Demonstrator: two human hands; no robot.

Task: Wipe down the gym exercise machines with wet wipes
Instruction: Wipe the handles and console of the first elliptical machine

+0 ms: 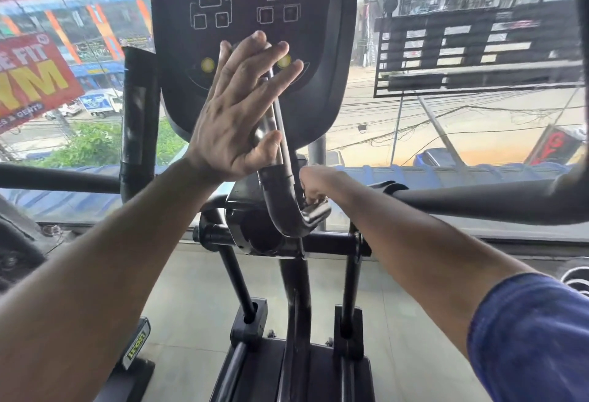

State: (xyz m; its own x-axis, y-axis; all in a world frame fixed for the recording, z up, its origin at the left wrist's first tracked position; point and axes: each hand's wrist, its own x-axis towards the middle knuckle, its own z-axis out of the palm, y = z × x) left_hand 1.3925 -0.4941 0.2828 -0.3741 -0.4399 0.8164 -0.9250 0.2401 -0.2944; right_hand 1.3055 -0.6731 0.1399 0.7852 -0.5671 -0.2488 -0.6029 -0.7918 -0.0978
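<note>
A black elliptical machine stands in front of me, its dark console (255, 3) at the top. A handle curves down from the console, with a chrome bar (276, 114) above and a black bend (280, 200) below. My left hand (236, 108) is raised flat with straight, spread fingers, and its thumb touches the chrome bar. My right hand (314, 183) sits lower, partly behind the black bend. Its fingers curl round the handle's chrome end (318, 215). No wipe shows in either hand.
Padded black arms run sideways at left (57, 178) and right (478, 202), and a taped upright post (138, 121) stands left of the console. A large window (462, 114) lies just behind. Part of another machine (137, 347) is at lower left on the tiled floor (191, 290).
</note>
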